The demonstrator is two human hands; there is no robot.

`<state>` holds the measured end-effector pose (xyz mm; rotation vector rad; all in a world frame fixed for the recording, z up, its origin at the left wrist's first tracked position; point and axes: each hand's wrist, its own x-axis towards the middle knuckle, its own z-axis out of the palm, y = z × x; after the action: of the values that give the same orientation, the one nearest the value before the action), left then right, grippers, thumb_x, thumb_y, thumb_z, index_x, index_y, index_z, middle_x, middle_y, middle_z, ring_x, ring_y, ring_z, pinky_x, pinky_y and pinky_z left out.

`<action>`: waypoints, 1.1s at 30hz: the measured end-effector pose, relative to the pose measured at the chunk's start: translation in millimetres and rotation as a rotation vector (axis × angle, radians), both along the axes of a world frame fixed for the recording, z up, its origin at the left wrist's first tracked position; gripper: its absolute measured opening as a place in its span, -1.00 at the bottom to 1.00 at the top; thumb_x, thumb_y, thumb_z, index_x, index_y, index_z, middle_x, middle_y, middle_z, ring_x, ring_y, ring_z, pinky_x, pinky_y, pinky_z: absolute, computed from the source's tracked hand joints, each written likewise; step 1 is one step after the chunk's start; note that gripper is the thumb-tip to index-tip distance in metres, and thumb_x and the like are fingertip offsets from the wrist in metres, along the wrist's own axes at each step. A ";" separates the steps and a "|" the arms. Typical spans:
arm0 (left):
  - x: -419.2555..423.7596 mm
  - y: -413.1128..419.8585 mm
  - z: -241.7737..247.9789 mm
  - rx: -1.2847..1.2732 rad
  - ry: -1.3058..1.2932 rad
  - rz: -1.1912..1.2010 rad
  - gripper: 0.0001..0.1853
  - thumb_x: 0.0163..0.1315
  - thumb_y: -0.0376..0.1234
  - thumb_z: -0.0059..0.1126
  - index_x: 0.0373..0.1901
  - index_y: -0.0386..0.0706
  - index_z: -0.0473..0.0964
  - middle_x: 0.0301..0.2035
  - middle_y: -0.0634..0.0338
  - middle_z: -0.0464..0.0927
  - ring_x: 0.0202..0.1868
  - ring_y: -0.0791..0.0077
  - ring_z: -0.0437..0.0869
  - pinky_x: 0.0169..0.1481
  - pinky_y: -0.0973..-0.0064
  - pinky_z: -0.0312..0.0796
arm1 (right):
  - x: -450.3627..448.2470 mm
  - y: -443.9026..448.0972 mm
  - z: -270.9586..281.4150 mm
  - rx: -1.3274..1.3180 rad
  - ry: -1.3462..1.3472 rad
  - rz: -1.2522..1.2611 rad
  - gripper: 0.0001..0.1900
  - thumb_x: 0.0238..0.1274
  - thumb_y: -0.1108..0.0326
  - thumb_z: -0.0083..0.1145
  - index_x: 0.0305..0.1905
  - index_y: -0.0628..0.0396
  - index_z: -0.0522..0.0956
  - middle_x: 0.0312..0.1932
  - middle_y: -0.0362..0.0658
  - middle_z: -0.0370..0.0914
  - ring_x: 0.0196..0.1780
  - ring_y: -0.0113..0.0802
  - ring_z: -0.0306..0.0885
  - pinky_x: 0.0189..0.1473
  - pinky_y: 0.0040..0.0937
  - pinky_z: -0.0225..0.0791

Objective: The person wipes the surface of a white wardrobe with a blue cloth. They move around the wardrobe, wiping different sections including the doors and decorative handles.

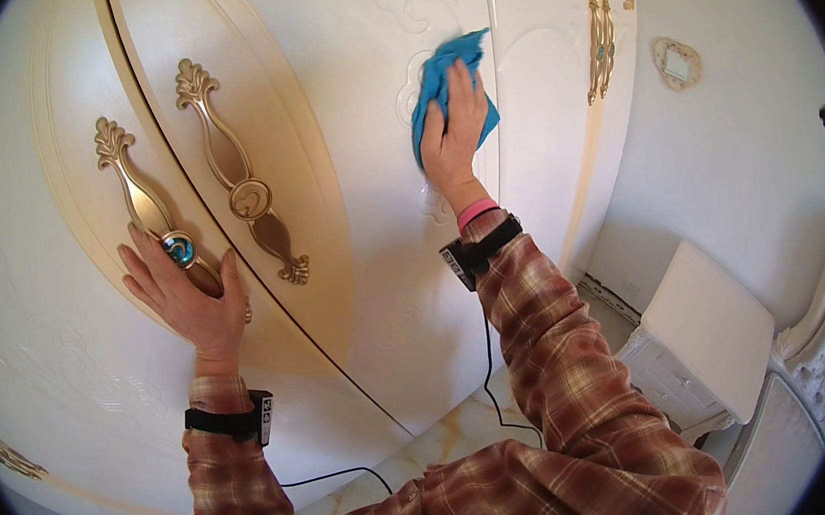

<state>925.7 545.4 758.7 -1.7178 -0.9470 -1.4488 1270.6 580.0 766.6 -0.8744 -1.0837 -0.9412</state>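
Observation:
Before me stands a white wardrobe (397,259) with embossed doors and cream-gold trim. My right hand (453,129) presses a crumpled blue cloth (432,89) against the embossed panel of the right-hand door. With fingers spread, my left hand (198,295) lies over the lower part of an ornate brass door handle (137,188) with a blue round inset. I cannot tell how firmly it touches. A matching brass handle (224,149), its round inset gold-toned, is on the neighbouring door across the dark gap.
Further brass handles (599,49) sit on the wardrobe's far right doors. A white nightstand (700,340) stands at right beside a tufted headboard (823,358). On the wall is a light switch (677,65) with a decorative surround. Black cables (489,377) hang near my forearms.

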 end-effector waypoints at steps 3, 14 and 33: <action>-1.0 0.0 -1.3 -0.006 0.002 -0.009 0.00 0.13 -0.08 0.26 0.46 -0.33 -0.09 0.43 -0.10 0.00 0.45 -0.25 -0.08 0.44 -0.19 -0.25 | -26.1 6.8 20.7 0.058 0.130 -0.099 -0.46 0.15 0.35 0.01 0.25 0.31 0.33 0.34 0.18 0.23 0.37 0.31 0.07 0.33 0.18 -0.07; -3.9 -2.7 -5.1 0.028 0.006 -0.045 -0.06 0.11 -0.16 0.29 0.43 -0.31 -0.02 0.42 -0.16 0.02 0.46 -0.26 -0.07 0.46 -0.17 -0.30 | -124.8 -41.4 -27.8 -0.284 -0.514 0.178 -0.50 0.06 0.32 0.15 0.19 0.04 0.48 0.33 -0.11 0.31 0.43 0.10 0.11 0.37 0.24 -0.06; -4.0 -4.1 -4.7 0.024 -0.008 -0.054 -0.08 0.10 -0.19 0.29 0.41 -0.32 0.00 0.41 -0.18 0.05 0.46 -0.26 -0.06 0.46 -0.16 -0.28 | 16.8 2.9 55.4 0.053 -0.036 -0.068 -0.47 0.13 0.40 0.04 0.24 0.27 0.36 0.31 0.13 0.29 0.34 0.26 0.14 0.34 0.09 -0.03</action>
<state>921.7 541.2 754.0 -1.7333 -0.8899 -1.4969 1287.4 582.9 822.0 -0.8579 -1.0605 -1.0408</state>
